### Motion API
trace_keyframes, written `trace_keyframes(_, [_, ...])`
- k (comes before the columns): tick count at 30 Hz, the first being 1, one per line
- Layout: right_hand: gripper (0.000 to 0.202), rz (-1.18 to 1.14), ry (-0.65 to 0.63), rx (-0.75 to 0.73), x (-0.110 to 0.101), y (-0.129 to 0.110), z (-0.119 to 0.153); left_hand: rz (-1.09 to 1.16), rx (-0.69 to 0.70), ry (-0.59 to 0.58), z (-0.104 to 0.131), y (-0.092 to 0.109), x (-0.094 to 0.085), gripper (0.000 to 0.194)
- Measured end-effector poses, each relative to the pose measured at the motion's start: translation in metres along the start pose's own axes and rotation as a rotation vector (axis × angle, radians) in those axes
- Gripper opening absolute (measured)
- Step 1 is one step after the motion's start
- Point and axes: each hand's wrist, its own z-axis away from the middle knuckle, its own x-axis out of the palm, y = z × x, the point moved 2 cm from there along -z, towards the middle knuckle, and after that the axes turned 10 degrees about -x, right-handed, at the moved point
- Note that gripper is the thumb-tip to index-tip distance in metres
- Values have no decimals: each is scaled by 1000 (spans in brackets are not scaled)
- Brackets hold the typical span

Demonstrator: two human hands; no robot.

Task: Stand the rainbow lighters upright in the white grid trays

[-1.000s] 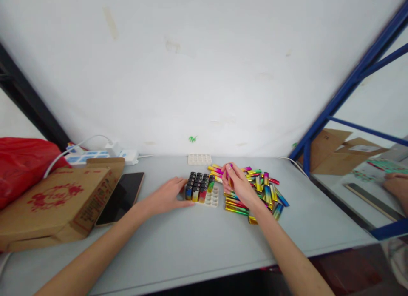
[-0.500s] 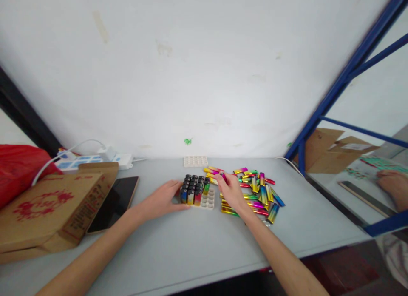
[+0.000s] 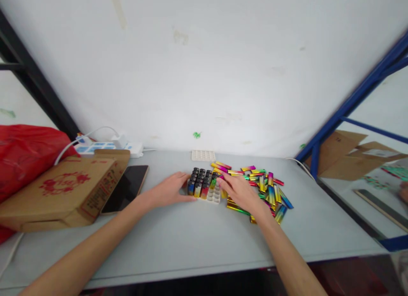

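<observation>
Right hand (image 3: 244, 193): shifted over the past second from beside the loose metallic pieces (image 3: 271, 195) to the tray's right edge, apparently bringing its piece to the cups; grip pinched on a magenta piece (image 3: 222, 177), mostly hidden. Left hand (image 3: 171, 189): grip parted, against the tray's left side. Tray (image 3: 213, 195): white, on bench (image 3: 178, 245), holding upright, black-topped, gradient-coloured lighters (image 3: 198, 189); some right-hand cups vacant.
</observation>
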Motion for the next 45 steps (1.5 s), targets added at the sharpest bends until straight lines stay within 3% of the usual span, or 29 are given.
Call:
trace_keyframes(8, [39,-148,10,11,9,4,-3,12,21,4,0,0,1,61])
trace_keyframes(15, [35,77,-78,-38,14,12,0,13,45,13,0,-1,2,58])
trace_keyframes(22, [26,180,-158,-24,20,-2,-8,6,37,17,0,-2,3,57])
trace_keyframes(26, [31,17,-114,-13,3,6,-4,-23,17,6,-1,-2,2,52])
trace_keyframes(30, [25,-59,50,39,-36,24,24,-30,16,-4,-3,-1,0,52])
trace_keyframes(35, [17,-62,2,104,-65,24,88,-31,-8,3,-5,-4,1,58])
trace_keyframes(40, [17,-10,-10,131,-55,17,151,-14,4,13,-8,-10,4,59])
trace_keyframes(45, [19,44,47,147,-37,17,175,-14,10,12,-8,-11,4,61])
